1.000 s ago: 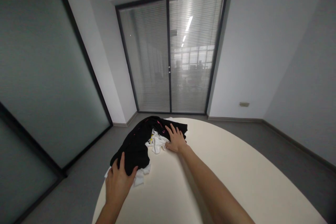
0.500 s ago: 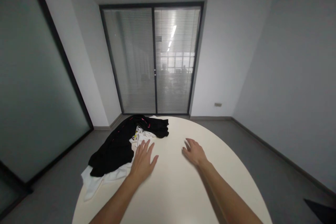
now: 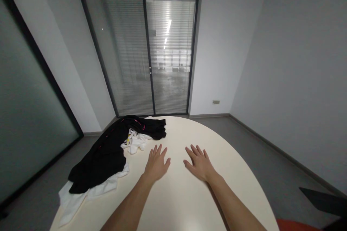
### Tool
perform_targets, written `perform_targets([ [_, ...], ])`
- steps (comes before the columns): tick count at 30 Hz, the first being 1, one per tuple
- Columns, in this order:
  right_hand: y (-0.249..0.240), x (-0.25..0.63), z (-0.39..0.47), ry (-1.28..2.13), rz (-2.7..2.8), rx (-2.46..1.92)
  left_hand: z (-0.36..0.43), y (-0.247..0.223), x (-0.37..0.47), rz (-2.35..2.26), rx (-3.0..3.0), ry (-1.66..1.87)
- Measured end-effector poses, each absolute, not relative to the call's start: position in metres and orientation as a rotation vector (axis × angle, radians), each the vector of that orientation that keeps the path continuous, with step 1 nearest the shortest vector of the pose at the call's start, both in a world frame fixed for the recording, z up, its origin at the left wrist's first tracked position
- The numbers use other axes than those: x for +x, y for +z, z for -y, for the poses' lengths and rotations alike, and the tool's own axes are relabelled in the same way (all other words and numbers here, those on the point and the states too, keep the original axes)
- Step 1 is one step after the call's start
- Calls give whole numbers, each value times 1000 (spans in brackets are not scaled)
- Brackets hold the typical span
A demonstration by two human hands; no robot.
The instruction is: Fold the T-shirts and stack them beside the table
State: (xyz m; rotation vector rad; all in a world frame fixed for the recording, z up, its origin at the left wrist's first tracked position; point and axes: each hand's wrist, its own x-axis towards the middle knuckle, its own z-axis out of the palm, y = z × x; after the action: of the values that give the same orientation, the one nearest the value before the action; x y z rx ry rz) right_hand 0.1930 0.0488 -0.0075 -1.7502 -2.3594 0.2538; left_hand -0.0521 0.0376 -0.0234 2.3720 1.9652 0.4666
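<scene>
My left hand [image 3: 156,163] is palm down with its fingers spread, over the middle of the cream round table [image 3: 179,198]. Across from it, my right hand [image 3: 199,163] is also palm down, fingers apart, holding nothing. Left of my left hand lies a heap of clothing. On top is a black garment [image 3: 101,166] with small pink marks. White cloth [image 3: 138,141] with a bit of yellow shows in its fold, and more white cloth [image 3: 104,187] sticks out from under its near edge. Neither hand touches the heap. Whether the palms rest on the tabletop I cannot tell.
Behind the table stands a glass partition [image 3: 141,57] with blinds in a dark frame. A frosted glass panel [image 3: 27,108] is at the left. A dark flat object [image 3: 322,200] and something red [image 3: 294,225] show at the lower right. A wall socket [image 3: 216,102] sits low on the back wall.
My left hand has moved right, away from the clothing. The fingers of my right hand have spread out flatter. The clothes keep their arrangement, while the view has shifted to the right.
</scene>
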Motion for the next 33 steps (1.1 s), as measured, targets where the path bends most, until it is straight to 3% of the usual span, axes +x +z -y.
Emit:
perform_targets([
  [33,-1,193,-49,263,2377,-1780,-41,-12,-53,-1930,2241,499],
])
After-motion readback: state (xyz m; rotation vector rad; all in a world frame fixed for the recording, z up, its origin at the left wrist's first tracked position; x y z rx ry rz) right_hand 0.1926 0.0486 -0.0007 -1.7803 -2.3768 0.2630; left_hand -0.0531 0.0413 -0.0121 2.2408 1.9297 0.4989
